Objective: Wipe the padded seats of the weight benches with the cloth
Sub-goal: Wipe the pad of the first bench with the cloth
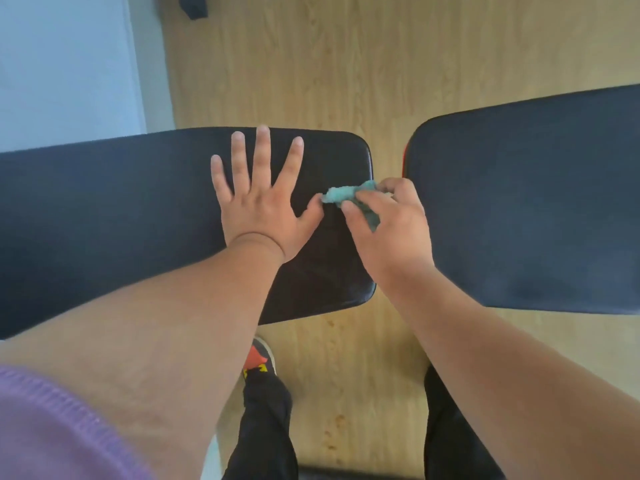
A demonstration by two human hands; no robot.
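Two black padded bench seats lie side by side. The left seat runs from the left edge to the centre. The right seat fills the right side, with a strip of floor between them. My left hand presses flat on the left seat with fingers spread straight. My right hand grips a bunched teal cloth at the left seat's right end, close to my left thumb. Part of the cloth is hidden under my fingers.
Light wooden floor surrounds the benches. A pale wall or panel stands at upper left, with a dark object at the top edge. My legs in dark trousers and a red-orange shoe stand below, between the benches.
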